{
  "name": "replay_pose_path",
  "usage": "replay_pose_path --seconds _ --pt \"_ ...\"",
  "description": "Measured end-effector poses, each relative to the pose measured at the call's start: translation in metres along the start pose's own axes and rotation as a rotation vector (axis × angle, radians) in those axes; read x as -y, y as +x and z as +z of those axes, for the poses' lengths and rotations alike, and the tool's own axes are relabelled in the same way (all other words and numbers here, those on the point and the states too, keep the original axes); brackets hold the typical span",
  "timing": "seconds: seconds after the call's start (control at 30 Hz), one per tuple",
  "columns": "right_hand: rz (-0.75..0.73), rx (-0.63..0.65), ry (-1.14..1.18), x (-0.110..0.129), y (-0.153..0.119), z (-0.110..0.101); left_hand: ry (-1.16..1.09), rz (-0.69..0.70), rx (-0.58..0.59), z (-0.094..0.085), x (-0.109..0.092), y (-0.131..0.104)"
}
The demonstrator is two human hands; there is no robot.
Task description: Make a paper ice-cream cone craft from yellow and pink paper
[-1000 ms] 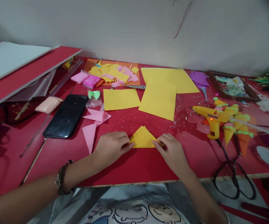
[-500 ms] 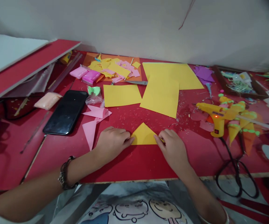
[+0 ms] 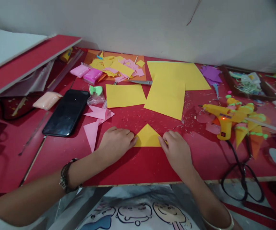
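Note:
A yellow paper triangle [image 3: 147, 136] lies on the red tabletop, its point facing away from me and its long straight edge toward me. My left hand [image 3: 115, 143] is closed on its left corner, thumb against the paper. At the right corner, my right hand [image 3: 176, 147] grips the paper with thumb and curled fingers. Both corners are partly hidden by the fingers. Beyond the triangle lie a yellow paper rectangle [image 3: 125, 96] and larger yellow sheets [image 3: 167, 100]. Pink folded paper pieces [image 3: 92, 132] rest just left of my left hand.
A black phone [image 3: 67, 113] lies at left. On the right, a yellow glue gun [image 3: 224, 123] with a lit red light rests beside small paper cones [image 3: 242, 135]; its black cord [image 3: 243, 179] hangs over the edge. Scissors [image 3: 141, 82] and paper scraps [image 3: 118, 67] lie at the back.
Both hands stay at the triangle's corners, and the paper keeps its shape. The whole view has shifted very slightly.

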State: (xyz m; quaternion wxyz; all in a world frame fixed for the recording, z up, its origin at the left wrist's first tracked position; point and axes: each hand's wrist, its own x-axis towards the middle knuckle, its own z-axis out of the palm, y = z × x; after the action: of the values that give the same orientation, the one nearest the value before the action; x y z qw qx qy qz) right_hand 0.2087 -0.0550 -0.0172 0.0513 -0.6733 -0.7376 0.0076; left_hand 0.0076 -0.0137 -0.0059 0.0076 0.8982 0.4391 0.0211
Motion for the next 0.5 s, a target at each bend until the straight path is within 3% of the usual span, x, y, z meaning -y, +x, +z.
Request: replay_pose_path --seconds 0.33,0.5 --pt "-0.021 -0.028 -0.018 0.001 0.000 0.000 -0.014 0.324 -0.019 0.006 0.031 -0.002" --pt "-0.025 -0.039 -0.027 0.001 0.001 0.001 -0.033 0.488 0.088 0.003 0.049 0.008"
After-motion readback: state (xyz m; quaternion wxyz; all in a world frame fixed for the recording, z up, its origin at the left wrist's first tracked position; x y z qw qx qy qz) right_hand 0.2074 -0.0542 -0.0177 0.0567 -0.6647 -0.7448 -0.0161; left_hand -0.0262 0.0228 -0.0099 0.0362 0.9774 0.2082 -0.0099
